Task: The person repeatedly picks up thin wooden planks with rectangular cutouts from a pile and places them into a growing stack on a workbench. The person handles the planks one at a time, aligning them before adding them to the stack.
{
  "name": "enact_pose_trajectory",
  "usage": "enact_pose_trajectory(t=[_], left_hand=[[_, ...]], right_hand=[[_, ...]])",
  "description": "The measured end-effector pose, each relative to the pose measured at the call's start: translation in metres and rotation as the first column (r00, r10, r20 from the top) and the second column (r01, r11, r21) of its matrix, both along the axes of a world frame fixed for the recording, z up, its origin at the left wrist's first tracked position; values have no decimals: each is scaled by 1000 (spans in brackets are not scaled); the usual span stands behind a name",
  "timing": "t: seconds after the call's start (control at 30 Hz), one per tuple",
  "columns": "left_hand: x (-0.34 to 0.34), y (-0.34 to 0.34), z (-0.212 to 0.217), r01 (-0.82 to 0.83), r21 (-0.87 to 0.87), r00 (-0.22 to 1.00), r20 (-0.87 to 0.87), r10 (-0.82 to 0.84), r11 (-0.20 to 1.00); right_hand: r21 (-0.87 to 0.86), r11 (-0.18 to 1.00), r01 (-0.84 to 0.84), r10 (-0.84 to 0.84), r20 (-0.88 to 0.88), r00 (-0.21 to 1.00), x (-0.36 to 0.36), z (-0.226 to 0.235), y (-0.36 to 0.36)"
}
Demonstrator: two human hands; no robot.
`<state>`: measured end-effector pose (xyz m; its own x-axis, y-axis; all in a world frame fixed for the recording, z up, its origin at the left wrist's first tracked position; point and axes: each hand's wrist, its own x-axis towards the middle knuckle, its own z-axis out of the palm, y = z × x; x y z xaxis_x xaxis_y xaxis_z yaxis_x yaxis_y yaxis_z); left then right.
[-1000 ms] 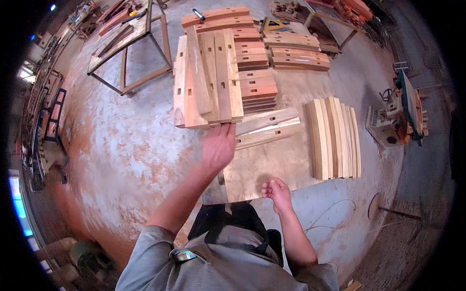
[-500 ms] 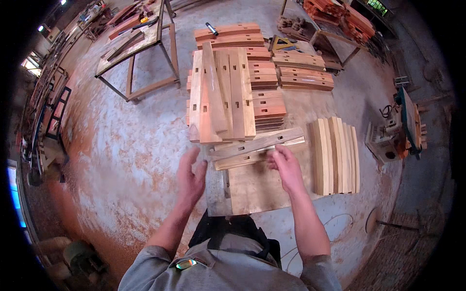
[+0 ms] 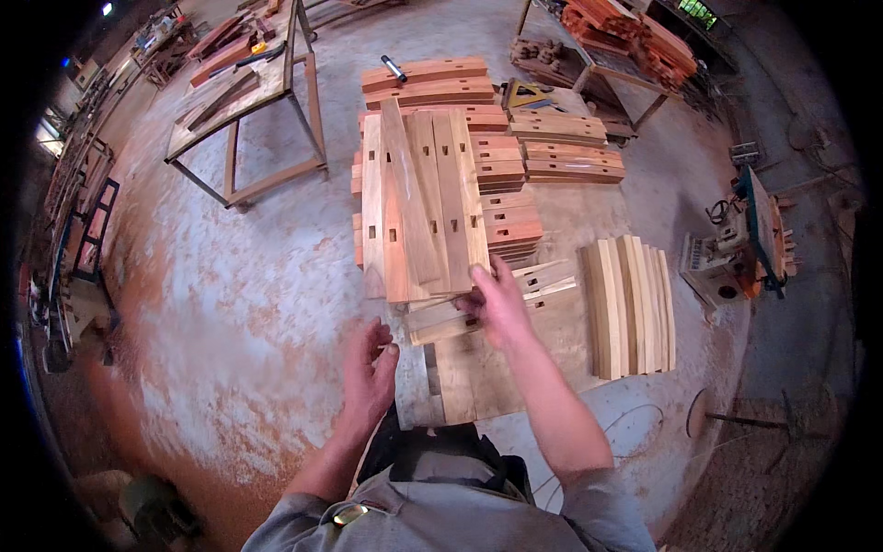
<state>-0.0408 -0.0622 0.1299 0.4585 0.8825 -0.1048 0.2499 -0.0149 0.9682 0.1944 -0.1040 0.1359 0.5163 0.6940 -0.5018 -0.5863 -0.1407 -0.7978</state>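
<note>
A stack of pale and reddish wooden slats [image 3: 443,202] with mortise holes lies lengthwise in front of me, with one slat [image 3: 405,184] slanting across its top. At the stack's near right corner, my right hand [image 3: 501,304] is closed around the end of a pale slat, thumb on top and the other fingers partly hidden. Below that hand, two slats [image 3: 543,287] with holes lie crosswise, partly covered by the stack and the hand. My left hand [image 3: 370,368] hovers left of the bench's near corner, fingers loosely bent and thumb apart, holding nothing.
Several pale curved slats [image 3: 630,308] stand in a row on the right of the plywood top [image 3: 515,368]. Reddish slat piles [image 3: 510,221] sit behind. A metal-framed table [image 3: 248,110] is at the far left, a machine [image 3: 736,239] at the right.
My right hand has moved left from the crosswise slats to the stack's near right corner and closed there. My left hand has dropped slightly nearer, fingers more bent. The view has shifted slightly.
</note>
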Motion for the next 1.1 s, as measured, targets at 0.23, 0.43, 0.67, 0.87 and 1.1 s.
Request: enact_pose_trajectory(t=[0.23, 0.43, 0.67, 0.87, 1.1], left_hand=[[-9, 7, -8, 38, -154, 997, 69, -28, 987], [2, 14, 23, 70, 205, 996, -70, -56, 976], [42, 44, 65, 196, 562, 981, -116, -158, 804], [51, 36, 51, 267, 584, 964, -173, -204, 767], [68, 44, 67, 318, 710, 944, -296, -143, 628]], right_hand=[[154, 938, 310, -287, -156, 945, -55, -7, 10], [170, 901, 399, -395, -58, 917, -66, -14, 18], [44, 921, 388, -390, 119, 913, -70, -5, 28], [113, 887, 448, -458, 91, 884, -69, -12, 33], [84, 876, 476, -475, -33, 880, -65, 18, 23]])
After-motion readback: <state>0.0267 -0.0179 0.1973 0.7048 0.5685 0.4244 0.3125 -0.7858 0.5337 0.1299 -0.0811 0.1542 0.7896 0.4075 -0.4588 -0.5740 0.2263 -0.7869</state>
